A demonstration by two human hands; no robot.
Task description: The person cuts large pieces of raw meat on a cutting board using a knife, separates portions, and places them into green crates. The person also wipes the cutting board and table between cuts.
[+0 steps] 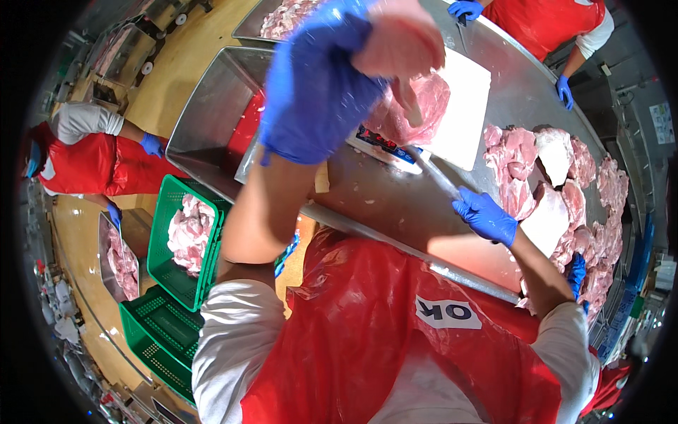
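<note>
My left hand (318, 88), in a blue glove, is raised high over the board with its fingers closed on a pale pink piece of meat (406, 42). A narrow strip of that piece hangs down. Below it, a larger pink cut of meat (427, 106) lies on the white cutting board (466, 116), partly hidden by the raised piece. My right hand (487, 215), also gloved in blue, is wrapped round a knife (438, 177). Its blade points up and left toward the board's near edge, apart from my left hand.
Several raw meat pieces (519, 166) pile along the steel table's (388, 201) right side. To the left are a steel bin (205, 134), a green crate of meat (173, 258) and a lower green crate (159, 325). Co-workers in red aprons stand left (127, 166) and far right (540, 25).
</note>
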